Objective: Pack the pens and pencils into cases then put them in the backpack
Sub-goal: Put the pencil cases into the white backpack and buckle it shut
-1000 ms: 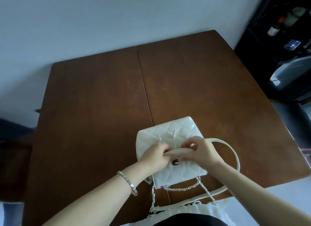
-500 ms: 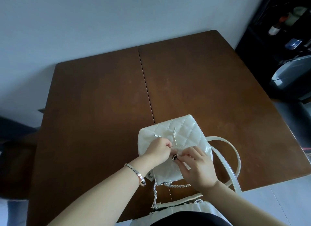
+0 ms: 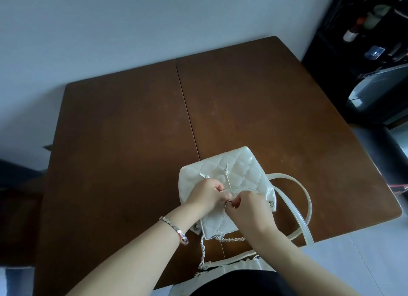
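Observation:
A small white quilted backpack [image 3: 237, 166] lies on the brown wooden table [image 3: 123, 130] near its front edge. Both hands work at the flap's round metal clasp [image 3: 228, 204]. My left hand [image 3: 206, 194] pinches the flap edge from the left. My right hand [image 3: 248, 206] pinches the clasp from the right. White drawstrings [image 3: 227, 174] stick up from the bag's mouth. No pens, pencils or cases are visible.
The backpack's white strap [image 3: 302, 194] loops out to the right, and a silver chain [image 3: 202, 249] trails off the front edge. A dark shelf with bottles and a grey box [image 3: 379, 92] stands at the right. A dark chair [image 3: 13, 185] sits at the left.
Both hands have shifted slightly on the flap, and my right hand has curled tighter around the clasp. The backpack has stayed in place.

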